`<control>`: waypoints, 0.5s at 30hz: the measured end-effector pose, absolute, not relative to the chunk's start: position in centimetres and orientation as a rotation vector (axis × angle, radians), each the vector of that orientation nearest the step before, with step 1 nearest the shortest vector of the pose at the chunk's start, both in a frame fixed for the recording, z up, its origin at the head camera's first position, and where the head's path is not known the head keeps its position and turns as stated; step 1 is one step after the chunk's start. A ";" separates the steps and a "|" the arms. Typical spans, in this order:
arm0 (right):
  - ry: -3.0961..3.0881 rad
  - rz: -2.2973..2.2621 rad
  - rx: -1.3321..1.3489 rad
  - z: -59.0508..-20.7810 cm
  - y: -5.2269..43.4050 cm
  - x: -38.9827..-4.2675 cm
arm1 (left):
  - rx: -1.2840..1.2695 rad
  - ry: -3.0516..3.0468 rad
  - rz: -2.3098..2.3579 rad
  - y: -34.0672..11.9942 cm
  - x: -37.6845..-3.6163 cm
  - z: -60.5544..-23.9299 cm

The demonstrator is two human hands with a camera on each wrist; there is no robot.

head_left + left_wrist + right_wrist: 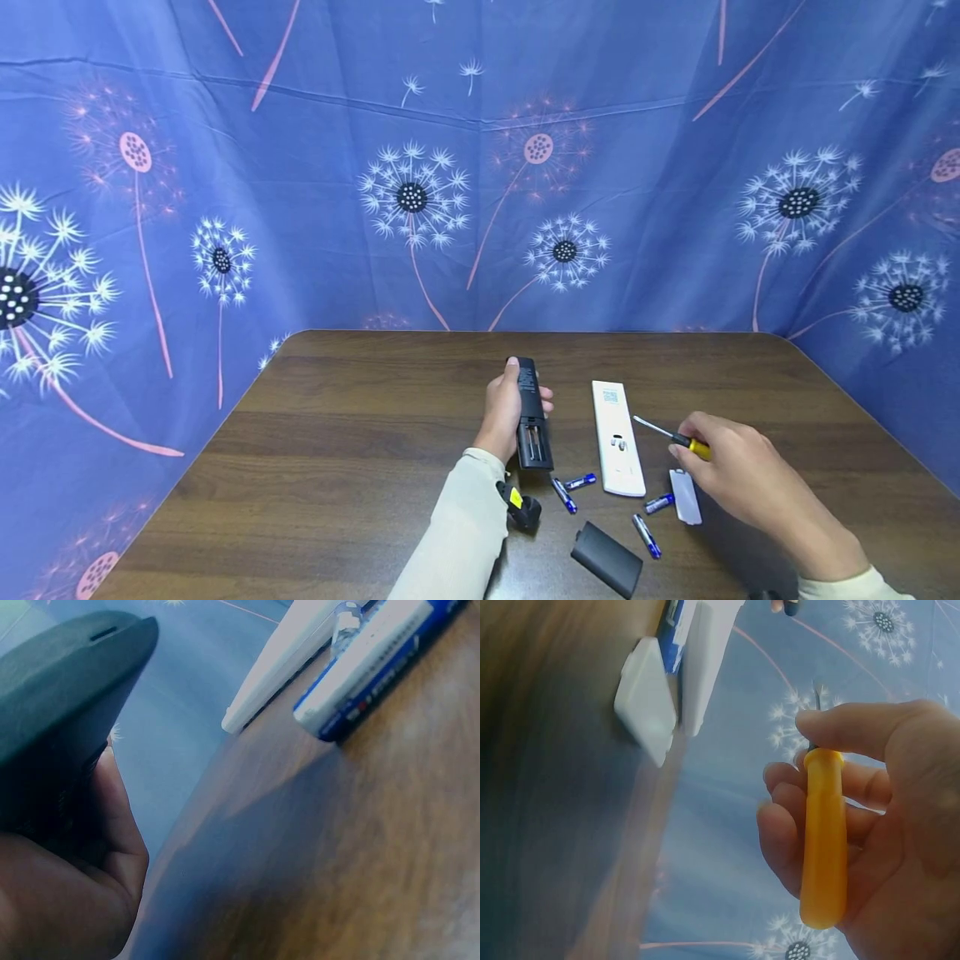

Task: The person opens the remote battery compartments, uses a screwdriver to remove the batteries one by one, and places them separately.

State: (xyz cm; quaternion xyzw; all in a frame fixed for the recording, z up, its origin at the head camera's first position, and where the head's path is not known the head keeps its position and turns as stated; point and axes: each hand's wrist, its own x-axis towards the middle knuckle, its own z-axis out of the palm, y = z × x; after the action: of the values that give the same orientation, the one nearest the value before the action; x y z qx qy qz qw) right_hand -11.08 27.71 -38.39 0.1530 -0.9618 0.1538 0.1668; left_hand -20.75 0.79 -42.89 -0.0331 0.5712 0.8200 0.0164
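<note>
In the head view my left hand [502, 410] grips a black remote control [529, 396], back side up, with the battery compartment at its near end uncovered. Whether batteries lie inside is hard to tell. Its dark body [67, 682] fills the upper left of the left wrist view. My right hand [738, 462] holds a screwdriver [699, 448] by its yellow handle [825, 840], thumb near the collar, the metal shaft pointing left toward a white remote control [609, 408]. That remote lies on the table, to the right of the black one, with small dark spots at its middle.
Two blue-and-white batteries [564, 494] lie below the black remote. Another battery [659, 503] touches or nearly touches a white battery cover [686, 497], and one more battery [646, 536] lies nearer. A black cover [607, 560] sits at the front of the wooden table [322, 450]. Behind hangs a blue curtain [322, 208].
</note>
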 end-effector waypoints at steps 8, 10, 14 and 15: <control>-2.809 0.411 0.396 -38.8 29.5 -11.2 | -0.100 1.782 2.539 1.0 -20.9 -43.1; -2.844 0.395 0.378 -39.0 29.9 -11.2 | -0.106 1.790 2.533 1.0 -20.9 -43.1; -2.904 0.368 0.361 -39.2 30.6 -11.1 | -0.109 1.799 2.529 1.0 -20.8 -43.1; -2.908 0.365 0.362 -39.3 30.7 -11.1 | -0.109 1.799 2.531 1.0 -20.8 -43.1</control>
State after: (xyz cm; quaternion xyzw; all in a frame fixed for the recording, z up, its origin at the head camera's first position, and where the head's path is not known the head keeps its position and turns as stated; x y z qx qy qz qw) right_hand -11.12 30.73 -39.31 0.1220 -0.9804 0.1230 0.0942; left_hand -20.83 1.02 -43.06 -0.0350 0.5789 0.8145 0.0171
